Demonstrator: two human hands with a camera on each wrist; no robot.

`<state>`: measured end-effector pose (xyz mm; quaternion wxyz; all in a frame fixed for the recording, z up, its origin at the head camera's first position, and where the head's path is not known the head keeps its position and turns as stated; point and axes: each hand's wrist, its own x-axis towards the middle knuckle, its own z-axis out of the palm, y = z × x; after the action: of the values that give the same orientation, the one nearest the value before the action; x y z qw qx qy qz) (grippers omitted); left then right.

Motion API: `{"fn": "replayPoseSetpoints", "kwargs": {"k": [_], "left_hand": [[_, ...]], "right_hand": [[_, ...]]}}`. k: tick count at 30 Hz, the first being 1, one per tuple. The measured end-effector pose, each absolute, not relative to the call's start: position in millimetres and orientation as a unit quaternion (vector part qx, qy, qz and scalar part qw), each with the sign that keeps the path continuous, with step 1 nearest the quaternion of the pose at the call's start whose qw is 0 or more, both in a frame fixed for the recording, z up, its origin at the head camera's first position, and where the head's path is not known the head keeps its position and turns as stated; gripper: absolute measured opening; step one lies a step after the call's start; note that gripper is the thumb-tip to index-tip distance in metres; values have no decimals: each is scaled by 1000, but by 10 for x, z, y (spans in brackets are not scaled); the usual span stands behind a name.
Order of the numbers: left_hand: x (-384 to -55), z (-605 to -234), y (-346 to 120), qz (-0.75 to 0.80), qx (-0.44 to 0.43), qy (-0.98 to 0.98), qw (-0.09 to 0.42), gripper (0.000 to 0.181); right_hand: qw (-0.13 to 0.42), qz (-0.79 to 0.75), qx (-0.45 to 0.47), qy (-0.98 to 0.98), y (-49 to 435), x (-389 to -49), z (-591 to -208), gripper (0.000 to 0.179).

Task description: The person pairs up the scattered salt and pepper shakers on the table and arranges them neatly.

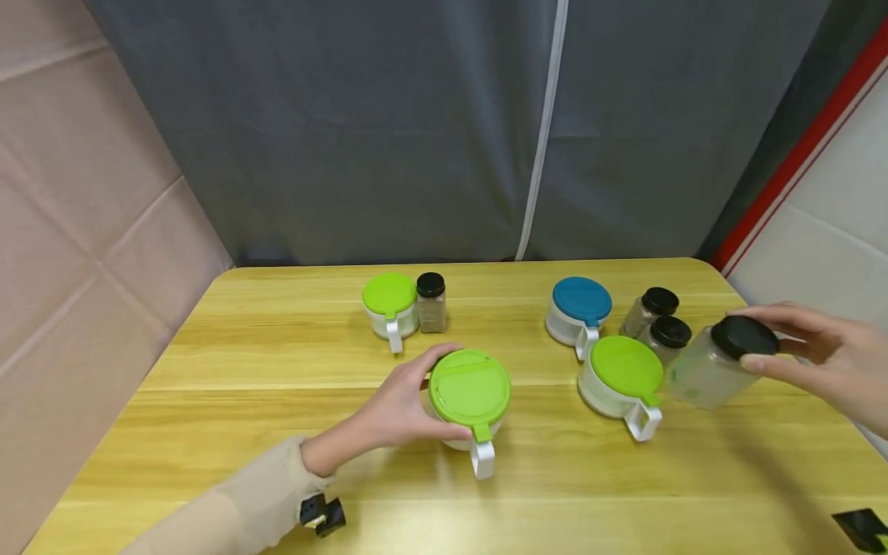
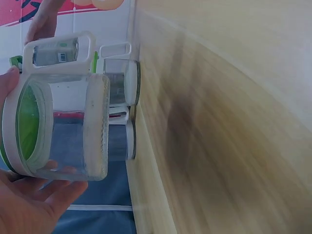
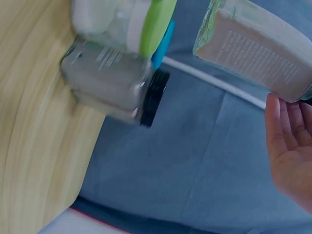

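My left hand [image 1: 398, 408] grips a glass seasoning jar [image 1: 468, 385] with a green lid and a white handle, thumb and fingers spread round its upper part. In the left wrist view the base of this jar [image 2: 96, 131] is raised off the table. On the right, my right hand [image 1: 825, 343] holds a square spice bottle [image 1: 708, 374] by its black cap, thumb on the near side. That bottle [image 3: 253, 48] hangs tilted above the table, with printed text on its side and pale brown contents.
At the back left stand a green-lidded jar [image 1: 390, 295] and a black-capped spice bottle [image 1: 432, 308]. A blue-lidded jar [image 1: 581, 301], another green-lidded jar [image 1: 624, 370] and two black-capped bottles [image 1: 659, 301] cluster at the right. A grey curtain [image 1: 347, 154] hangs behind the wooden table [image 1: 243, 370].
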<state>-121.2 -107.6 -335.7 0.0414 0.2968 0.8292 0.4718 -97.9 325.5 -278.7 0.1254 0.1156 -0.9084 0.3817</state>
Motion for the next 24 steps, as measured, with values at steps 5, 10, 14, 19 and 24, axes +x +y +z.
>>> {"fn": "replayPoseSetpoints", "kwargs": {"k": [5,10,14,19,24], "left_hand": [[-1196,-3396,-1184,478,302,823,59,92],[-1186,-3434,-1310,479,312,818,63,93],[-1167,-3455,-1418,479,314,817,66,94],[-1136,-3484,-1538,465,328,819,69,95],[-1119,-3521,-1633,453,328,826,70,96]], "right_hand": [[121,419,142,-889,3063,-987,-2768,44],[119,427,192,-876,2813,-961,-2789,46],[102,439,228,-863,2613,-951,-2831,49],[87,449,244,-855,2387,-935,-2878,48],[81,459,247,-850,2214,-935,-2960,46]]}}
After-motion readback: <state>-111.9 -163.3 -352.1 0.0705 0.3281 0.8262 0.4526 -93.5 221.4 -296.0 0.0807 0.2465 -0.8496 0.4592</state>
